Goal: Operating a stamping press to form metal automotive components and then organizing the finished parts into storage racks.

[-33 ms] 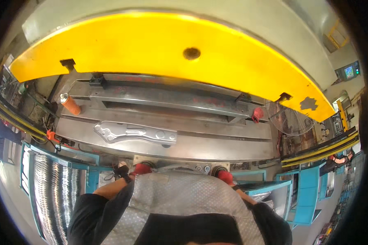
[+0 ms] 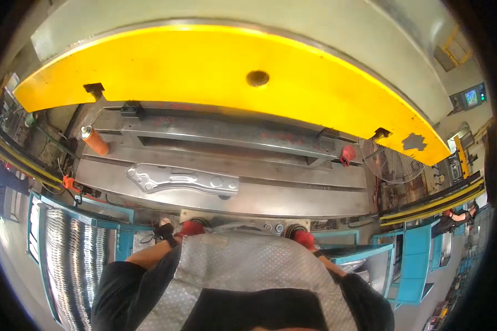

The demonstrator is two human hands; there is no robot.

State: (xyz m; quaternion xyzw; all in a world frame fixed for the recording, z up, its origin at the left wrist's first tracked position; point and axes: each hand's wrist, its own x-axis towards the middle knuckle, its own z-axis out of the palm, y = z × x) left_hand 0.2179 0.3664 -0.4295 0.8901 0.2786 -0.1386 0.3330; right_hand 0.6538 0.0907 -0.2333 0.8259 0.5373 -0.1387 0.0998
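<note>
My left hand (image 2: 191, 228), in a red glove, rests at a dark round button on the left end of a pale control panel (image 2: 240, 218). At the panel's right end, my right hand (image 2: 303, 238), gloved in red too, is at a matching dark button (image 2: 296, 228). The fingers of both hands are too small and hidden to read. Beyond them, a long silver stamped metal part (image 2: 185, 179) lies on the steel press bed (image 2: 292, 201), touched by neither hand. A large yellow press ram (image 2: 204, 66) hangs above the bed.
An orange spray can (image 2: 95, 141) stands at the bed's left; a red cloth-like bundle (image 2: 347, 155) sits right, near a round fan guard (image 2: 392, 163). A steel die (image 2: 232, 131) spans the back. Stacked metal parts (image 2: 61, 248) fill a rack at left. Another person's arm (image 2: 458, 215) shows far right.
The yellow ram sits slightly lower than before. Both hands, the stamped part and the spray can are where they were.
</note>
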